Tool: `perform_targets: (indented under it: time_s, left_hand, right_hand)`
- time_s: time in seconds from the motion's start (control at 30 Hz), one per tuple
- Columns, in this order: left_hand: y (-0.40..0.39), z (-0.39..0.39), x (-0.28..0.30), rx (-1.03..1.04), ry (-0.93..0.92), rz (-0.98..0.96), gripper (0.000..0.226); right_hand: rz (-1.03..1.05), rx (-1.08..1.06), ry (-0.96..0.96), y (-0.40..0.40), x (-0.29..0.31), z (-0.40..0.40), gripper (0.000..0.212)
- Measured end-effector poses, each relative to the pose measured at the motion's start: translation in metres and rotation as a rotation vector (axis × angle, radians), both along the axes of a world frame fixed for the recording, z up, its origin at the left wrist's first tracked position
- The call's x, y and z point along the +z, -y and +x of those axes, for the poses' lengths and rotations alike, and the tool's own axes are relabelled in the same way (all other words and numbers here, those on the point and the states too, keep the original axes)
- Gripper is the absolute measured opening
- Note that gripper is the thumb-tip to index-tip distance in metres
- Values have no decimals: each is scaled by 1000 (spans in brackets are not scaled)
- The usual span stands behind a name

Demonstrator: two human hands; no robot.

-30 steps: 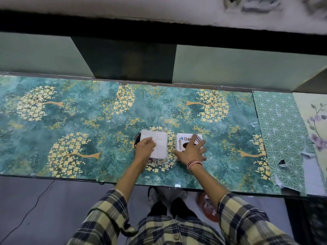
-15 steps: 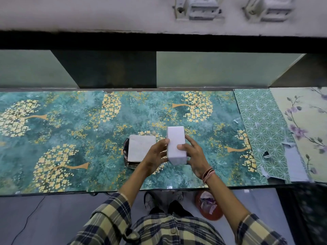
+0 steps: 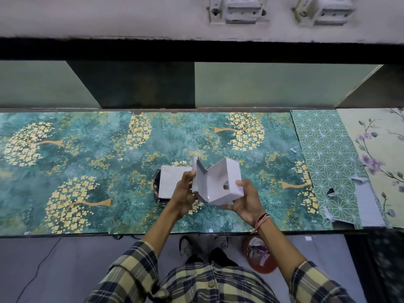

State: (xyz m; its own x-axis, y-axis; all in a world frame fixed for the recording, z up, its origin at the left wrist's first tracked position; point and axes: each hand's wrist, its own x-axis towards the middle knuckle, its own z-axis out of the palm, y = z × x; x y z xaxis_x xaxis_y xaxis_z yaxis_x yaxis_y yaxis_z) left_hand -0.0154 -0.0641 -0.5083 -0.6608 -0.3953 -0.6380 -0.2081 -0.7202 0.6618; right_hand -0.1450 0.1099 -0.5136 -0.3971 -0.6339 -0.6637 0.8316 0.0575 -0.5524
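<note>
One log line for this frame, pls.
box: open, held above table | left hand: grips lid | right hand: grips box | pad: lies on table

White box (image 3: pixel 220 182); teal tabletop (image 3: pixel 109 167) w/ gold trees.

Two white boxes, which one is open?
The held white box, gripped by left hand and right hand: its flap is swung out, showing a round cutout. The flat white box lies on the table, only its top showing.
</note>
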Motion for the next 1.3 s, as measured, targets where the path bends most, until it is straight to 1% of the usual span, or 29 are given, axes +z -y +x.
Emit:
perform_targets:
  time_s: [0.07,0.13,0.3,0.4,0.53,0.6,0.63,0.7,0.73,0.77,0.8,0.83,0.87,0.9,0.97,1.03,1.07,1.13,1.17,1.2,1.23,1.3]
  left_hand:
    - [3,2,-4,44,25,-1,80]
    - [4,2,-7,36,56,-14,86]
    - [2,2,-14,27,88,-32,81]
    - [-2,2,-9,19,99,-27,79]
    - [-5,2,3,-23,64,-30,57]
    - [-4,5,2,17,49,-2,62]
    - [-3,6,2,49,37,15,66]
    - [0,7,0,114,0,52,66]
    - [2,6,0,143,-24,69,62]
    - [4,4,0,167,-48,88,59]
    - [6,1,3,183,-72,109,57]
    - [7,-4,6,188,-101,134,57]
    - [7,-9,10,186,-119,149,58]
    - [7,-16,16,177,-127,154,58]
    - [9,-28,25,149,-85,85,56]
    - [14,-32,28,132,12,-54,56]
    - [20,-30,27,141,84,-151,54]
    - [31,-19,20,186,252,-350,37]
    - [36,-11,16,205,322,-426,26]
    - [39,-3,12,205,381,-481,20]
    - [41,5,9,186,435,-524,19]
    - [43,15,9,119,566,-587,37]
  right_hand:
    - [71,-36,-16,-2,-6,-2,31]
    - [187,-51,-40,-3,-14,-4,25]
    - [428,72,-147,2,-24,-6,23]
    - [496,89,-196,2,-34,-3,19]
    - [568,88,-228,1,-46,-3,15]
    - [621,98,-257,1,-46,-6,19]
    - [685,109,-315,1,-44,-8,22]
    - [798,77,-533,1,-35,-12,33]
    - [808,56,-648,5,-28,-14,38]
    - [770,60,-736,10,-19,-15,36]
    - [691,88,-789,16,-11,-16,29]
    - [596,154,-796,25,0,-17,22]
    - [499,234,-776,33,10,-17,19]
    - [421,299,-716,42,16,-18,19]
    - [343,333,-582,56,25,-23,23]
    - [374,285,-569,64,23,-35,28]
    - [409,238,-602,70,21,-43,29]
    - [537,203,-710,79,13,-60,29]
    - [600,195,-753,83,7,-68,34]
    - [650,206,-791,87,4,-75,42]
    - [704,226,-821,90,2,-80,48]
    - [767,258,-844,96,-7,-89,54]
